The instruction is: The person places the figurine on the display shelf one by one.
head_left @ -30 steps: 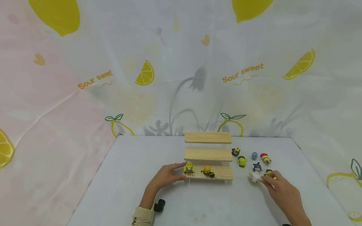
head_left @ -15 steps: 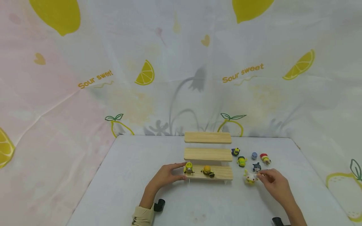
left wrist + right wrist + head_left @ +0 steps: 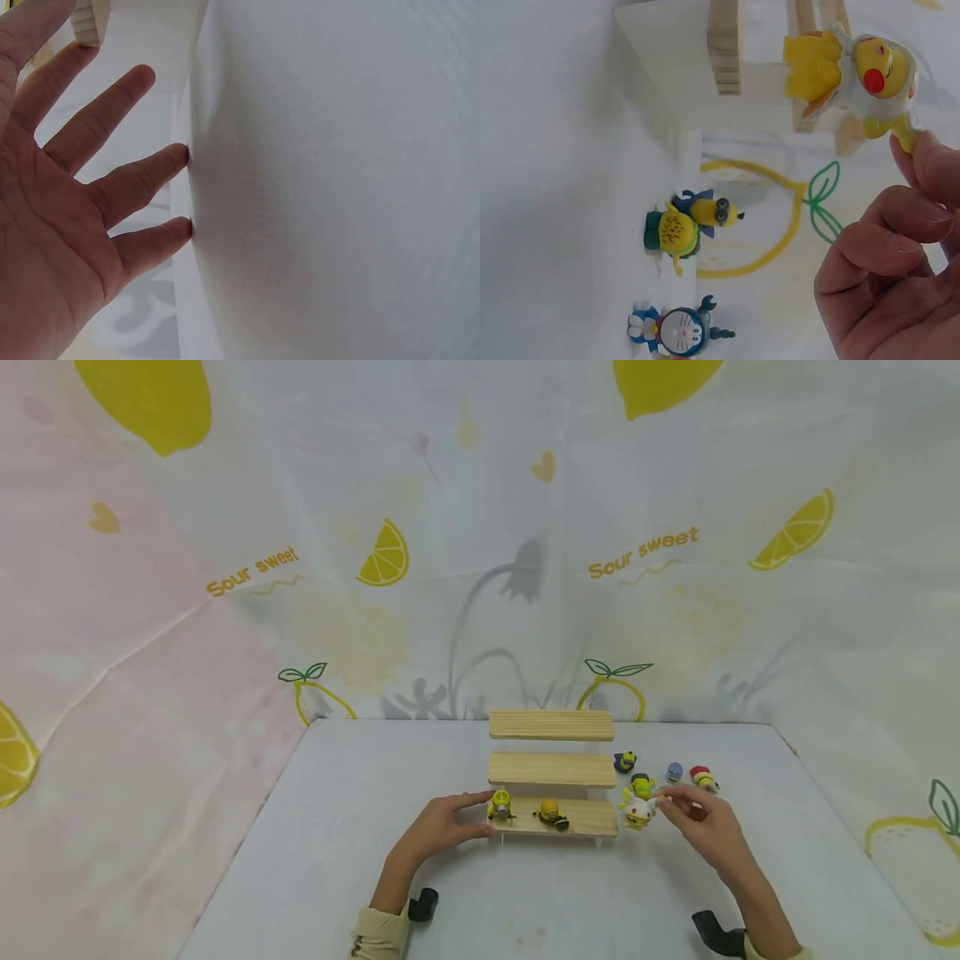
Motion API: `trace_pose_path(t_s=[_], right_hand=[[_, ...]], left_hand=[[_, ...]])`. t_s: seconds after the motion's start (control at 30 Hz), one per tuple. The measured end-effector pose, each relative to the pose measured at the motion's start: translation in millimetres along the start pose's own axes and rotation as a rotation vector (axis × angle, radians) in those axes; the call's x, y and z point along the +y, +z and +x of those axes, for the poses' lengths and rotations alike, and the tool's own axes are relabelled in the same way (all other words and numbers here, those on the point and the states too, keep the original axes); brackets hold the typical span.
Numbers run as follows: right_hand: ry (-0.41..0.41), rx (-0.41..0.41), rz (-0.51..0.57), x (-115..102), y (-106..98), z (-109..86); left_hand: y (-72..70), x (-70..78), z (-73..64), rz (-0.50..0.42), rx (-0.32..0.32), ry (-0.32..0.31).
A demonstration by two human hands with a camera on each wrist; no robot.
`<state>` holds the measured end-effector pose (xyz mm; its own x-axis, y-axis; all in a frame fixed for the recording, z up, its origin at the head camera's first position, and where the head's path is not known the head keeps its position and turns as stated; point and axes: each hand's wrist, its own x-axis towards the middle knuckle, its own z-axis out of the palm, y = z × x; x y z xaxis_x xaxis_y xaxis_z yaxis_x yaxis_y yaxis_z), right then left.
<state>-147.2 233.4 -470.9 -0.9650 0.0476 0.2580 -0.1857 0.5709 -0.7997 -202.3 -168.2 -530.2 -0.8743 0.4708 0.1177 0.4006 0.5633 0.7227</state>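
My right hand [image 3: 708,831] pinches a small figurine [image 3: 637,812] by one ear, just off the right end of the three-step wooden display stand [image 3: 592,817]. In the right wrist view this figurine [image 3: 881,71] has a yellow face, red cheeks and a white hood, and hangs tilted above the table. At the stand's lowest step, my left hand [image 3: 437,828] touches the left end, thumb by the front corner and index finger by the back one. Its other fingers [image 3: 139,180] spread straight. On that step are a goggled yellow minion figurine [image 3: 501,807] and a second, orange-topped one [image 3: 551,812].
Right of the stand are a dark-blue-clad minion [image 3: 625,762], a green-clad minion [image 3: 641,785], a small blue figurine [image 3: 674,772] and a red-hatted figurine [image 3: 703,777]. The right hand hides part of that group. A lemon-printed curtain [image 3: 450,635] rises behind the white table [image 3: 360,777].
My right hand has moved left with the white-hooded figurine, from the group on the right to beside the stand's lowest step. The figurine has turned its face into view. My left hand stays put.
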Motion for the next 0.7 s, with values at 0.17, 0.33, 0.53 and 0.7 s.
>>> trace_pose_path(t_s=[0.17,0.33,0.53,0.7], right_hand=[[-0.003,-0.016,0.077,-6.8,10.5,6.2],[0.017,-0.035,0.109,-7.5,21.2,11.0],[0.032,-0.076,0.145,-4.5,31.8,15.4],[0.005,-0.079,0.143,-4.0,37.5,16.8]], left_hand=[[-0.1,-0.2,0.1,0.008,0.002,0.004],[0.4,-1.5,0.1,0.011,0.000,0.004],[0.9,-1.4,-0.2,0.011,-0.002,-0.004],[0.7,-1.1,0.0,0.014,-0.003,-0.004]])
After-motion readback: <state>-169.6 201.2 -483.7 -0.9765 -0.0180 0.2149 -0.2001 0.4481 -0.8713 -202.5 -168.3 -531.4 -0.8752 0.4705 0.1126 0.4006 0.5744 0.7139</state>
